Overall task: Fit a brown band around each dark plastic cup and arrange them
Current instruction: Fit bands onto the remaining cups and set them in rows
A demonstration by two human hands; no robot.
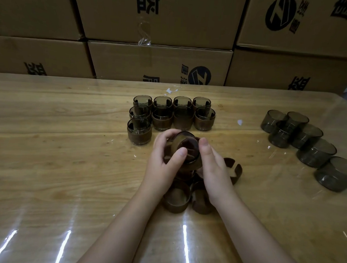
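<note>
The left hand (163, 159) and right hand (215, 167) curl round one tilted cup (188, 147), mouth toward the person; banded rows (183, 119) stand just beyond, toward the desk's (47, 145) far edge.

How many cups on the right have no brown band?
6 bare cups: two at the back, two just in front, two nearer, toward the right edge of the table. They overlap, so another could be hidden.
</note>
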